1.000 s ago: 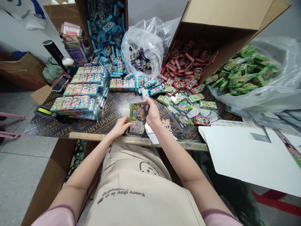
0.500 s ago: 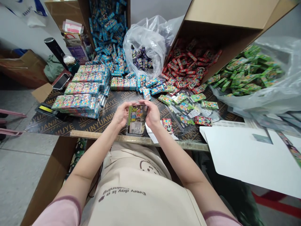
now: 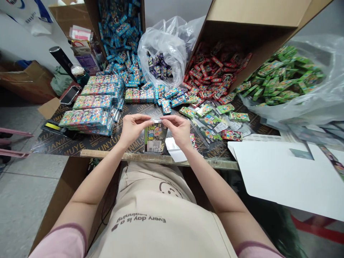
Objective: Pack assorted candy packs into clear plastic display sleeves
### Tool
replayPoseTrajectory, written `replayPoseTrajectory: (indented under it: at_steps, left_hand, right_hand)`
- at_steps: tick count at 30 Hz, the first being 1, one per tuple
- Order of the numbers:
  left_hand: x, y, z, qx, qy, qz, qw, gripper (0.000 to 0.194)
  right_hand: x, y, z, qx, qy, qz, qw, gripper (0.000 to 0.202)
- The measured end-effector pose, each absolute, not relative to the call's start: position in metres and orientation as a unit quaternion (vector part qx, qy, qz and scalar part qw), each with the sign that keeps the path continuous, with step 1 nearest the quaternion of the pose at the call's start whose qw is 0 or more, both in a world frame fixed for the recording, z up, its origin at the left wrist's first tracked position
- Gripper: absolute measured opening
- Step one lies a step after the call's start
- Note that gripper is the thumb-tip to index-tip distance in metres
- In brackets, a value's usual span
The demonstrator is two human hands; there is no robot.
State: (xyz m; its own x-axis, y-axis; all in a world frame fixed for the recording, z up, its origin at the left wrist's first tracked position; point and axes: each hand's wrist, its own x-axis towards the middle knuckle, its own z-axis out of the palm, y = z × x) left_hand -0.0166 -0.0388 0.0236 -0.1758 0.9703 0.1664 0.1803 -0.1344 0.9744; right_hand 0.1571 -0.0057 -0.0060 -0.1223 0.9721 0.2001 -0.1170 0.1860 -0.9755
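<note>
phone point(image 3: 70, 95): left | black cylinder point(image 3: 61, 61): behind phone | brown carton point(image 3: 28, 83): far left

Left hand point(image 3: 132, 129), right hand point(image 3: 179, 131) pinching, near each other; bare forearms point(image 3: 100, 175) stretched forward.

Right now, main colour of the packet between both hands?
Packet: mostly black, multicoloured print; head view.

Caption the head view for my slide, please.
Both hands pinch the shiny top edge of a black printed packet, with blue packs, red packs and green packs heaped beyond.
</note>
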Motion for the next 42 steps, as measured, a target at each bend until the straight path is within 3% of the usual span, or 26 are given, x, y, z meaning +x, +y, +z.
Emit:
replayPoseTrajectory:
  at_steps: [7, 10, 15, 21, 29, 33, 35, 38, 42]
  left_hand:
    - [-0.017, -0.039, 0.03, 0.57, 0.544, 0.519, 0.332, 0.013]
    - [-0.011, -0.045, 0.03, 0.645, 0.539, 0.499, 0.213, 0.006]
    - [-0.008, -0.056, 0.026, 0.757, 0.481, 0.442, 0.023, 0.01]
    - [-0.019, -0.052, 0.019, 0.769, 0.451, 0.445, 0.089, 0.008]
    - [-0.045, -0.05, 0.027, 0.602, 0.504, 0.597, 0.164, 0.003]
    - [-0.075, -0.053, 0.018, 0.462, 0.571, 0.669, 0.114, 0.016]
    - [-0.089, -0.058, 0.004, 0.46, 0.637, 0.611, 0.099, 0.02]
    - [-0.097, -0.066, -0.021, 0.54, 0.726, 0.425, 0.023, 0.02]
    - [-0.081, -0.062, -0.05, 0.699, 0.689, 0.19, 0.016, 0.055]
  right_hand:
    - [0.158, 0.0, 0.001, -0.369, -0.613, 0.47, 0.516, 0.022]
    - [0.161, 0.001, -0.001, -0.363, -0.637, 0.45, 0.509, 0.023]
    - [0.172, -0.006, -0.008, -0.35, -0.686, 0.392, 0.503, 0.025]
    - [0.182, -0.016, -0.014, -0.293, -0.761, 0.287, 0.503, 0.037]
    - [0.188, -0.02, -0.041, -0.358, -0.683, 0.479, 0.42, 0.076]
    - [0.173, -0.026, -0.064, -0.371, -0.644, 0.569, 0.352, 0.062]
    - [0.168, -0.02, -0.069, -0.404, -0.612, 0.579, 0.355, 0.055]
    - [0.165, -0.002, -0.071, -0.439, -0.675, 0.511, 0.3, 0.048]
    - [0.157, 0.022, -0.074, -0.453, -0.814, 0.265, 0.249, 0.04]
